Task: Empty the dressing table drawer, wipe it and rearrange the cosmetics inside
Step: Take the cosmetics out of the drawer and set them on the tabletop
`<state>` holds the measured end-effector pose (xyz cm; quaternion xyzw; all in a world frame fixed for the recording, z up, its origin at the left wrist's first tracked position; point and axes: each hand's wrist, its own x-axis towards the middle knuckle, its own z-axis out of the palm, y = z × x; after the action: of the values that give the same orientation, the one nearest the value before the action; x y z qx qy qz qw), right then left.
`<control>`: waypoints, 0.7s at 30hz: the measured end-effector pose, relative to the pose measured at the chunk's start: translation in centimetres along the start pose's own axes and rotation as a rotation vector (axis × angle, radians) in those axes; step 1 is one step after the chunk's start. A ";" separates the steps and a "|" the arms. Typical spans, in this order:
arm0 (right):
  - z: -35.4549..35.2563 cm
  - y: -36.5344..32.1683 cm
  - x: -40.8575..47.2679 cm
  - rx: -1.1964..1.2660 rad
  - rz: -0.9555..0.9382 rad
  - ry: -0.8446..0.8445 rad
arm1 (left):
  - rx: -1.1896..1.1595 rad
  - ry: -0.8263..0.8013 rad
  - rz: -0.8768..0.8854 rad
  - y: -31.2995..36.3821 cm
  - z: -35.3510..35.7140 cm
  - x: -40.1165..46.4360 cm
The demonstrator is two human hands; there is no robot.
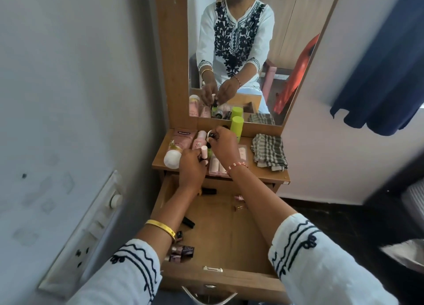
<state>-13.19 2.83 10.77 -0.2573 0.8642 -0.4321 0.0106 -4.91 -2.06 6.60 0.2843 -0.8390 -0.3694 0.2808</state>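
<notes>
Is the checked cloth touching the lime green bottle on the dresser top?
Apart. The head view shows bare wood between the checked cloth and the lime green bottle, which stands further left by the mirror.

pink tube (183,137) label blurred, no text readable anywhere

Off to the left of the hands there's a white switchboard (87,233) on the grey wall (68,75). Navy curtain (385,70) hangs way off to the right, and a dark floor (339,222) shows below that.
</notes>
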 end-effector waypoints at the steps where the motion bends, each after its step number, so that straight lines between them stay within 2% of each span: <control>1: 0.2 0.1 0.0 -0.018 0.002 -0.004 | 0.008 0.004 0.006 0.0 0.1 0.1; 6: 0.6 0.1 0.3 -0.044 -0.005 -0.013 | 0.035 0.014 0.049 0.2 0.0 0.2; 12: 0.4 0.7 -0.2 0.000 -0.019 -0.043 | 0.013 0.021 0.011 0.2 -0.1 0.1; 21: -0.6 0.8 -5.7 0.085 -0.078 0.129 | -0.178 0.057 -0.052 -1.6 -2.8 -4.4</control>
<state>-8.74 6.25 9.35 -0.2615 0.8334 -0.4842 -0.0511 0.42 -1.26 5.82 0.2901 -0.7868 -0.4414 0.3193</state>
